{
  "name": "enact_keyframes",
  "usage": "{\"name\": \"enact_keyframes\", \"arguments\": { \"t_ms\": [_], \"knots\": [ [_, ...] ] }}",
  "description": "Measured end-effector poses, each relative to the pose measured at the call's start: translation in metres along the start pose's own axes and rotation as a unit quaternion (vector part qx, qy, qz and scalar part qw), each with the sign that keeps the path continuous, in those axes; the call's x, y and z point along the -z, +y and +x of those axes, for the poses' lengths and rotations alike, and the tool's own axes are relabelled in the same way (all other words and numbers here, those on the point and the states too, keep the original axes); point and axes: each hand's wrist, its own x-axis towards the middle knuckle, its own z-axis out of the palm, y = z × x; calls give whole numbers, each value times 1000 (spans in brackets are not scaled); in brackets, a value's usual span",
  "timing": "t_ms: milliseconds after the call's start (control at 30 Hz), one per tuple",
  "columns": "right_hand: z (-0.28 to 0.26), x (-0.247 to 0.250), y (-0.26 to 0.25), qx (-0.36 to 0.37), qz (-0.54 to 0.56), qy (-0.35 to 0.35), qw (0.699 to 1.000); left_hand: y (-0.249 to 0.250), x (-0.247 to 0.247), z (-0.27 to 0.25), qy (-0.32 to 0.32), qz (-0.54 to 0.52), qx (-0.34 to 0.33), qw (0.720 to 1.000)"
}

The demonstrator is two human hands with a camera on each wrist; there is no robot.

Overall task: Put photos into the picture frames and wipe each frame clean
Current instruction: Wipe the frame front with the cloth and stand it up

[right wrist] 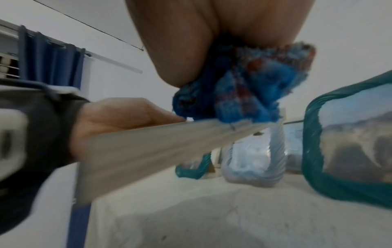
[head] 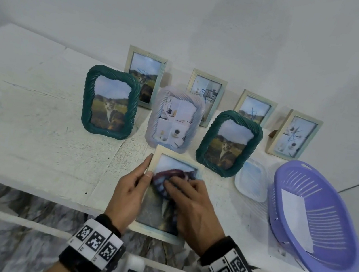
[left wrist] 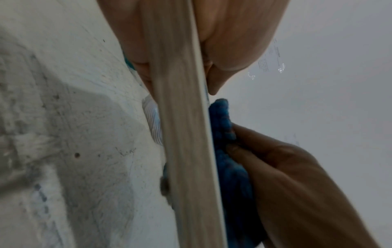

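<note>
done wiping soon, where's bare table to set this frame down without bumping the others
Free: the broad bare stretch of table left of the held frame, in front of the left green frame. Crowded: the back rows of standing frames, and the right side, filled by the clear tray and purple basket.

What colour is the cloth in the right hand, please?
The cloth is blue with dark red stripes, clearest from the right wrist.

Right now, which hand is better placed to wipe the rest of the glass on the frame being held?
The right hand: it already presses the cloth on the glass, while the left hand grips the frame by its edge.
</note>
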Motion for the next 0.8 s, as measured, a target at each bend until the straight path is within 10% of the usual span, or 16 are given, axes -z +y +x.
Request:
{"name": "enact_keyframes", "arguments": {
  "t_ms": [800],
  "knots": [
    [9, -3, -2, -9, -27, 21, 999, -2, -2, 7, -5, -12, 13, 1000]
  ]
}}
